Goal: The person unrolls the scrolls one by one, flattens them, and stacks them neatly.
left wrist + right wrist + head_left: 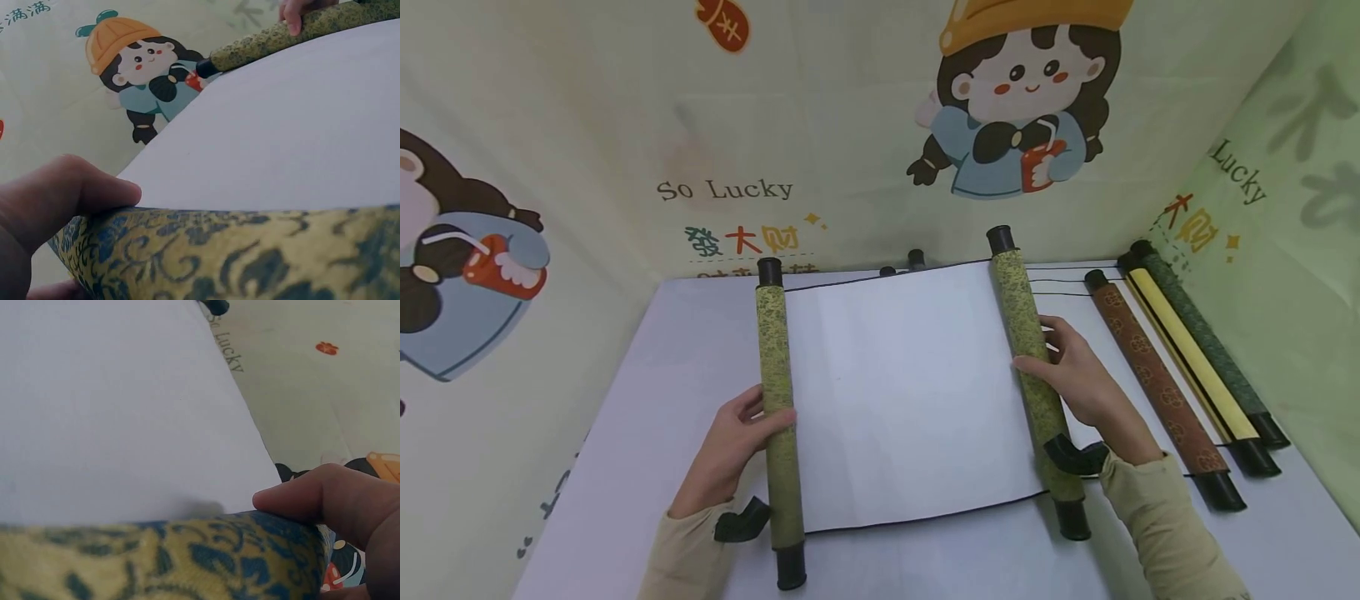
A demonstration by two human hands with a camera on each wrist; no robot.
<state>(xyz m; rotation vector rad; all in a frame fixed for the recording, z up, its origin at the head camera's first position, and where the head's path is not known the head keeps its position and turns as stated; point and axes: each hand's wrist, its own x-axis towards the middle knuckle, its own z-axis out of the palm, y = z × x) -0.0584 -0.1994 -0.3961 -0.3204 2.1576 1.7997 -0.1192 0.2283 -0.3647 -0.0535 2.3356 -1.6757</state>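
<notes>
A hanging scroll is partly unrolled, its blank white sheet (910, 400) stretched between two yellow-green patterned rolls with black end knobs. My left hand (730, 446) grips the left roll (772, 350) near its middle, thumb across the inner side. Around the right roll (1021, 304), my right hand (1086, 387) has its thumb on the sheet side and its fingers on the outer side. Close up in the left wrist view, the left thumb (94, 187) presses on the roll's blue-and-gold cloth. The right thumb (306, 490) lies along the roll's edge in the right wrist view.
Right of the open scroll lie a reddish-brown scroll (1157, 383), a yellow scroll (1195, 358) and a dark green scroll (1206, 325). Black knobs (916, 260) show behind the sheet. A printed cloth (850, 108) rises behind the white table (692, 325).
</notes>
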